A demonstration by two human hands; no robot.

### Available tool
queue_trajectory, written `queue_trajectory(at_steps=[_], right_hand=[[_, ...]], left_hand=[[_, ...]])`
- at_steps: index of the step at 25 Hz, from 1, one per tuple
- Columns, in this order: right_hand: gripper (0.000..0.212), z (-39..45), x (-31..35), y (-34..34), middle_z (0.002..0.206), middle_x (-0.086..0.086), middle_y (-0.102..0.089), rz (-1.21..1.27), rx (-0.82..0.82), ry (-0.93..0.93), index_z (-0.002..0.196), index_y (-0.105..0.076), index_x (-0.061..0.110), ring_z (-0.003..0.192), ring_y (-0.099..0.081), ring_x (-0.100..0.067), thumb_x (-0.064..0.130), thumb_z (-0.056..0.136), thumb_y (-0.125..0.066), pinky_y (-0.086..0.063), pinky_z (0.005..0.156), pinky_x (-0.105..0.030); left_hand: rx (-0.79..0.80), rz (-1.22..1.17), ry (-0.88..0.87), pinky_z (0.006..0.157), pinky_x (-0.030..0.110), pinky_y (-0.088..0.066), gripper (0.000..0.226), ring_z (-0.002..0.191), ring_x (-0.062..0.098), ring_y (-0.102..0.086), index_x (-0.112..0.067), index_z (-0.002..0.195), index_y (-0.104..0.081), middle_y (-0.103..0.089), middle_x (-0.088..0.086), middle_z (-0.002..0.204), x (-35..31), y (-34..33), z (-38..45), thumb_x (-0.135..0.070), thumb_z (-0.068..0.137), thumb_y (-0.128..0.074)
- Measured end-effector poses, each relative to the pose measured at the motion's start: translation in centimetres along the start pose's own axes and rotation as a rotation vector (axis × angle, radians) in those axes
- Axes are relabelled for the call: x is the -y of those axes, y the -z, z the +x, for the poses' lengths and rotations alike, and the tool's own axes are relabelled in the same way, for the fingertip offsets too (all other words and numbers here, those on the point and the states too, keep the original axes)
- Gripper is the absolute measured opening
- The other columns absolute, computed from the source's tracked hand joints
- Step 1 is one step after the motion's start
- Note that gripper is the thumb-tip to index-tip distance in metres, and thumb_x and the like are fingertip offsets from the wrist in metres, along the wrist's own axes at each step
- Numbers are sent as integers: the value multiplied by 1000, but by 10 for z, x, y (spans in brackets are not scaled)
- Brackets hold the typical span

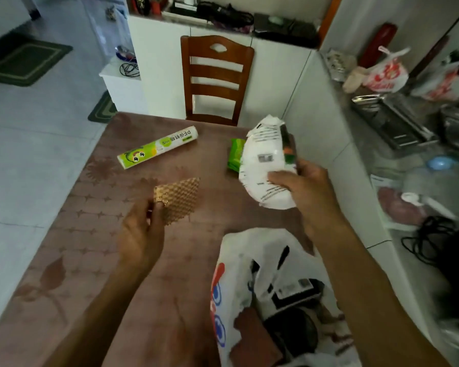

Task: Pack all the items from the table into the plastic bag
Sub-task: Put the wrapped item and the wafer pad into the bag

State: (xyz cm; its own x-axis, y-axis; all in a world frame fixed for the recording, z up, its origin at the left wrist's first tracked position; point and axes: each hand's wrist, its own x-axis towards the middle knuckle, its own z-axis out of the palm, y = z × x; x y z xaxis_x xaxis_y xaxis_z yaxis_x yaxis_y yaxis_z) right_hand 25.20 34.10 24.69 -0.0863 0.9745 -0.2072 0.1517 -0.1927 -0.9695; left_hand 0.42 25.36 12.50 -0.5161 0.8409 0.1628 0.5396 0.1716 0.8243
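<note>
My right hand (300, 186) grips a white printed packet (265, 160) lifted above the brown table (90, 234). My left hand (141, 237) pinches a gold patterned wrapper (179, 200) by its near corner. A white plastic bag (263, 300) with red and blue print lies open at the near right, with dark items and a labelled box inside. A long green-and-white boxed roll (158, 147) lies at the table's far side. A green packet (235, 154) sits half hidden behind the white packet.
A wooden chair (216, 78) stands at the table's far end. A white partition wall (329, 154) runs along the table's right edge. Beyond it, a cluttered counter holds plastic bags (387, 72), metal trays and black cables. Tiled floor lies to the left.
</note>
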Motion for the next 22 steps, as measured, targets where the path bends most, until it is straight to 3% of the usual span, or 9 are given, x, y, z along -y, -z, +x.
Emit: queue_trajectory(at_steps=[2,4,6,9,12,16,17,19,22], right_hand=[[27,-63,7,49,93,-3,-78,171,8,44,96,-73,19,82,-74,-21,5,74,-74,-61,67,-34],[30,-108,-15,88,94,-3,-78,230,34,14,95,-74,23,83,-74,-22,23,65,-77,-60,66,-32],[41,-135,-52,110,100,-4,-77,204,-6,-76,100,-74,26,87,-74,-24,33,60,-77,-60,66,-32],[43,-159,-101,126,107,-8,-75,307,-102,-177,108,-70,23,93,-73,-27,26,65,-73,-61,69,-34],[45,-173,-118,140,108,-8,-74,387,-181,-187,111,-70,21,96,-72,-26,27,66,-72,-61,74,-35],[47,-182,-125,150,107,-5,-75,324,-166,-112,106,-71,27,97,-72,-25,37,61,-78,-60,76,-38],[52,-183,-125,148,106,-3,-75,302,-139,-77,106,-70,28,95,-72,-23,42,57,-82,-61,73,-36],[52,-183,-126,142,101,2,-76,219,-82,-32,104,-70,27,89,-73,-17,42,57,-86,-60,66,-29],[30,-175,-134,126,96,12,-76,-80,-8,34,98,-69,32,86,-72,-8,14,76,-77,-58,68,-23]], left_hand=[[-1,-106,-45,66,31,-52,26,82,19,-61,-13,99,-61,-66,7,92,-45,23,-43,-32,98,-43],[72,-255,-148,68,15,-52,17,82,6,-62,-17,99,-63,-66,-2,89,-88,44,-85,-20,99,-46],[202,-211,-338,71,8,-47,15,84,-1,-61,-21,95,-63,-66,-10,88,-112,46,-126,-21,98,-48],[512,153,-675,83,21,-52,26,98,5,-60,-21,110,-66,-69,-7,108,-100,14,-169,-34,95,-49],[865,401,-714,94,34,-45,35,120,7,-48,-38,120,-59,-58,-14,132,-84,-6,-179,-40,86,-51],[639,729,-879,102,51,-35,27,135,30,-32,-29,94,-71,-47,9,145,-92,-36,-167,-27,67,-72],[563,843,-916,106,56,-29,32,139,36,-28,-26,98,-71,-41,14,149,-97,-45,-156,-22,66,-74],[496,1014,-972,111,59,-22,52,145,38,-18,-22,127,-56,-19,16,159,-108,-58,-129,-20,76,-68],[560,1143,-960,111,55,-21,67,146,37,-8,-22,145,-26,0,17,160,-111,-64,-92,-18,87,-58]])
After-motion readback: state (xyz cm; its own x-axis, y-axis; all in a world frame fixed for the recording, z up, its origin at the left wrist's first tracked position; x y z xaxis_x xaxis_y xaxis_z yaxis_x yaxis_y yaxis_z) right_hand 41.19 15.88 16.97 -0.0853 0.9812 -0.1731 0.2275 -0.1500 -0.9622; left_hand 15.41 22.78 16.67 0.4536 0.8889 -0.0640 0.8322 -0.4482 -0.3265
